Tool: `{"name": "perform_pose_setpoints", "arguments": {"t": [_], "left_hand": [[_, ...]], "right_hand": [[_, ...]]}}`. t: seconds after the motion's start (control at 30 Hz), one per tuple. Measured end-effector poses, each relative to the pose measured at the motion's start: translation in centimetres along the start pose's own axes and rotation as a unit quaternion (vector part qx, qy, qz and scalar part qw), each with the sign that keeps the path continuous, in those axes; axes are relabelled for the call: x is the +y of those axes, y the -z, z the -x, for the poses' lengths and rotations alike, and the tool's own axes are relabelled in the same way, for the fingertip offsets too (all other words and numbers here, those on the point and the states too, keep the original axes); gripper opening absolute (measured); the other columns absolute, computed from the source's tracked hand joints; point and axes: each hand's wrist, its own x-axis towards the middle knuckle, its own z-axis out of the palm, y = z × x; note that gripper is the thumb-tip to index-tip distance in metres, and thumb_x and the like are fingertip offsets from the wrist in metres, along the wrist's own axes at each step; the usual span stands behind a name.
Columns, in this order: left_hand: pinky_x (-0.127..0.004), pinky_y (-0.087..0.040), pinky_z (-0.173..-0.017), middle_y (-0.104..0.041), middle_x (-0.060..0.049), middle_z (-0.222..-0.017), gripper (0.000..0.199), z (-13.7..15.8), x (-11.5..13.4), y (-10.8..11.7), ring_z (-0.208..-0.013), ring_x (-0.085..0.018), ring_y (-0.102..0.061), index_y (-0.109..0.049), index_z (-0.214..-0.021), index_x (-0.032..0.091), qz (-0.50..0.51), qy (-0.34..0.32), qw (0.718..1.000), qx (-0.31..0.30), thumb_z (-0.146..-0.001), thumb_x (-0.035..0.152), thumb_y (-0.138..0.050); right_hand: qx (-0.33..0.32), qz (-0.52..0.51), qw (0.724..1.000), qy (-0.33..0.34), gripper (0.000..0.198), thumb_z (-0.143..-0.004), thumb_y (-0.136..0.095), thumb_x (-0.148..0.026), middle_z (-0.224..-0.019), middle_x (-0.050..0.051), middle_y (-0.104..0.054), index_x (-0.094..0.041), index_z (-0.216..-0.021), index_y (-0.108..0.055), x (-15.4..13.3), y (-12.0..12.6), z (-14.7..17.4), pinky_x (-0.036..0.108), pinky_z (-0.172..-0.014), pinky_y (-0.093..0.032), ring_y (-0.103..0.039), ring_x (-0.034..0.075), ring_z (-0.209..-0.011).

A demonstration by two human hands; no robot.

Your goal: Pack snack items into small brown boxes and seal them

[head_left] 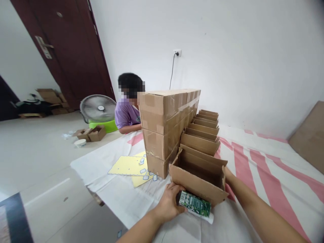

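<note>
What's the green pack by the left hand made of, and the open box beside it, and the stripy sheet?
Green pack: maybe plastic or coated card; it looks smooth, with crisp printing, but I can't be sure.
Open box: cardboard, matt brown, with stiff walls and thin cut edges.
Stripy sheet: probably cloth, dull, with soft creases; thin plastic is possible.

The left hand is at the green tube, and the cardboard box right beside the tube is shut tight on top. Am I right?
Nearly! The cardboard box right beside the green tube isn't shut: the head view shows its top open, so you can see inside. The left hand is at the tube, just as you said.
</note>
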Motion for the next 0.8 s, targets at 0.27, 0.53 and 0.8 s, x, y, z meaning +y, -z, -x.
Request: {"name": "perform_pose_setpoints", "arguments": {"t": [0.27,0.53,0.8], "left_hand": [[-0.042,-0.038,-0.094,-0.063,-0.006,-0.105,0.049,-0.3,-0.7,0.8,-0.104,-0.029,-0.055,-0.065,-0.100,0.021,-0.007,0.011,0.999,0.045,-0.053,0.025,-0.079],[-0.039,-0.039,-0.093,-0.063,-0.005,-0.106,0.051,-0.3,-0.5,1.3,-0.102,-0.027,-0.055,-0.064,-0.099,0.020,0.019,0.002,0.999,0.026,-0.052,0.025,-0.084],[-0.035,-0.043,-0.090,-0.061,-0.004,-0.106,0.049,-0.1,-1.4,1.3,-0.101,-0.024,-0.056,-0.061,-0.103,0.021,0.063,-0.053,0.996,0.042,-0.056,0.015,-0.075]], "right_hand": [[0.012,-0.033,0.999,-0.009,0.050,-0.060,-0.073,-0.063,-0.078,0.003,-0.071,-0.021,-0.085,-0.064,0.4,-1.2,-0.8,0.036,-0.070,-0.052,-0.064,0.024,-0.077],[0.049,0.019,0.997,-0.050,0.051,-0.069,-0.066,-0.065,-0.094,0.005,-0.069,-0.025,-0.100,-0.060,2.7,0.3,2.6,0.035,-0.066,-0.053,-0.063,0.021,-0.077],[-0.025,0.072,0.996,-0.042,0.052,-0.075,-0.051,-0.074,-0.081,0.004,-0.068,-0.026,-0.086,-0.066,4.0,0.7,7.1,0.038,-0.067,-0.055,-0.064,0.023,-0.074]]}}
